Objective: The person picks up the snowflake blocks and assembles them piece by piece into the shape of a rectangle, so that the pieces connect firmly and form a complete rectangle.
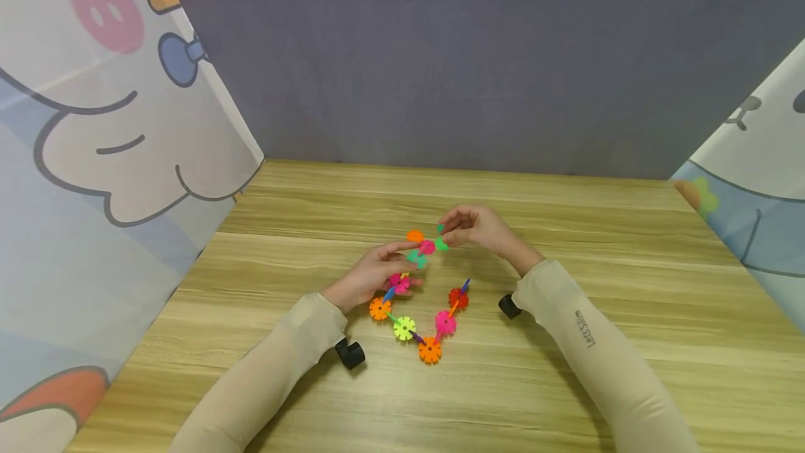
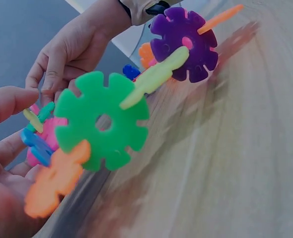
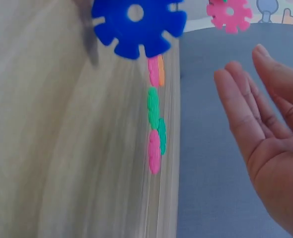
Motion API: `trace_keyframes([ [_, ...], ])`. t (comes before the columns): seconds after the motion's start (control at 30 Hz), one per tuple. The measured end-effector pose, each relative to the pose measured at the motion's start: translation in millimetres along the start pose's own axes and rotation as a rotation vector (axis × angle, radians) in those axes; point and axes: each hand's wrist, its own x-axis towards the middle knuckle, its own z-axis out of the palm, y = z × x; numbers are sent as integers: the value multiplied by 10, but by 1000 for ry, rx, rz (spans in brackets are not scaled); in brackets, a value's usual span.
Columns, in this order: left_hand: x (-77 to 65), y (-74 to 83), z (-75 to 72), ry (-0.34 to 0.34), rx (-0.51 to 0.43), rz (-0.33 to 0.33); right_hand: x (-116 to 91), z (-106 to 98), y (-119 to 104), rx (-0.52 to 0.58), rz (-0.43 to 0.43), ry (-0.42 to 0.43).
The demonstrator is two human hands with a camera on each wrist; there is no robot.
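My left hand holds one end of a chain of notched plastic snowflake discs, its fingers around a pink disc and a teal disc. From there the chain curves toward me through an orange disc, a yellow-green disc and others. It ends in a blue disc beyond the red one. My right hand hovers over loose discs, fingers loosely extended and nothing between them in the right wrist view. Just below it lies a green disc.
Loose pink and orange discs lie flat on the wooden table beside the hands. A grey panel rises behind the table, with cartoon-printed cloth at the sides. Black wrist cameras hang under both sleeves.
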Motion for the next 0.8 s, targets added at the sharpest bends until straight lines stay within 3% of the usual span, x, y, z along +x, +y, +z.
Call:
trace_keyframes([
  [0.23, -35, -10, -2, 29, -6, -1, 30, -78, 36, -42, 84, 75],
  [0.47, -60, -24, -22, 54, 58, 16, 50, -166, 129, -113, 149, 140],
  [0.8, -85, -19, -40, 49, 73, -7, 92, -240, 249, -185, 221, 150],
])
